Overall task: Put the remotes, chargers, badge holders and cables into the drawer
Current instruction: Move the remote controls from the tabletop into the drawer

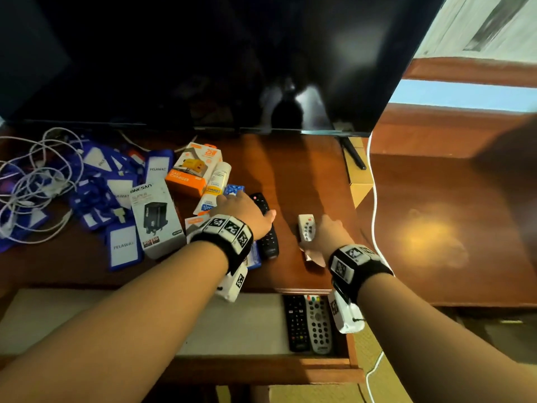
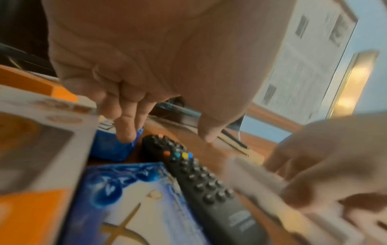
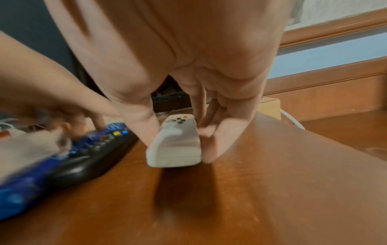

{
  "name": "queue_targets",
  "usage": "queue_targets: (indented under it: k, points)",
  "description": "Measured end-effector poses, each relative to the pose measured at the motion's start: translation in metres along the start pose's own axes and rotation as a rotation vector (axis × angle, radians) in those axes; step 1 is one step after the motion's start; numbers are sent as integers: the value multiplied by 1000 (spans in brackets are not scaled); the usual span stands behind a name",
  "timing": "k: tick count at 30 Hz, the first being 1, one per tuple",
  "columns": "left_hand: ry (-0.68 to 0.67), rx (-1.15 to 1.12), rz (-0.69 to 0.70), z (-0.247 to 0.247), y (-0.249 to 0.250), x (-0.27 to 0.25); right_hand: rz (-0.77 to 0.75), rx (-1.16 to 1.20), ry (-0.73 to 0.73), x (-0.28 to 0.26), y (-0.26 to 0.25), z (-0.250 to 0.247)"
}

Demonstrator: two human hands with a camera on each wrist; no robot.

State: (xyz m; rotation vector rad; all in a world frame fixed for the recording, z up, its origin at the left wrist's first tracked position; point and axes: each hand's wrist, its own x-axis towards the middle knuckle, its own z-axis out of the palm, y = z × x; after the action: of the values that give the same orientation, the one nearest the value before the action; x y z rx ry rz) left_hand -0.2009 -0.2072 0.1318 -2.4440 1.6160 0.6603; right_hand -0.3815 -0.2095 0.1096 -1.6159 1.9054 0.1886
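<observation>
A black remote [image 1: 268, 239] [image 2: 199, 179] lies on the wooden top, and my left hand [image 1: 250, 207] [image 2: 165, 131] hovers over its far end, fingers spread and straight, thumb on the other side. Further right, my right hand [image 1: 312, 237] [image 3: 178, 142] pinches a small white remote [image 1: 305, 226] [image 3: 178, 145] by its sides between thumb and fingers, its near end just off the wood. The open drawer [image 1: 247, 324] below holds a black remote [image 1: 296, 321] and a grey remote [image 1: 318, 324]. Blue badge holders [image 1: 122, 245], white cables [image 1: 35, 181], a white charger box [image 1: 157, 216] and an orange one [image 1: 194, 170] lie to the left.
A dark TV [image 1: 203, 59] stands over the back of the top. A tube [image 1: 215, 187], a small blue box [image 1: 234, 189] and a blue packet [image 2: 136, 199] sit by my left hand. A white cord [image 1: 374, 199] runs down the right edge.
</observation>
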Motion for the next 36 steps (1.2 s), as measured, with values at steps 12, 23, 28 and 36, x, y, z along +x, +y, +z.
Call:
queue_targets:
  k: [12,23,28,36]
  points:
    - [-9,62,13,7,41,4,-253,226,59,-115,46,24]
    - [147,-352,413,-23,-55,-125,-308,-261,-211,-114,30,85]
    - [17,-246,445,9,-126,-162,-282,-401,-300,-95,8,111]
    - [-169,-38,433,51,-151,-150,-192,-477,-334,-82,-1,129]
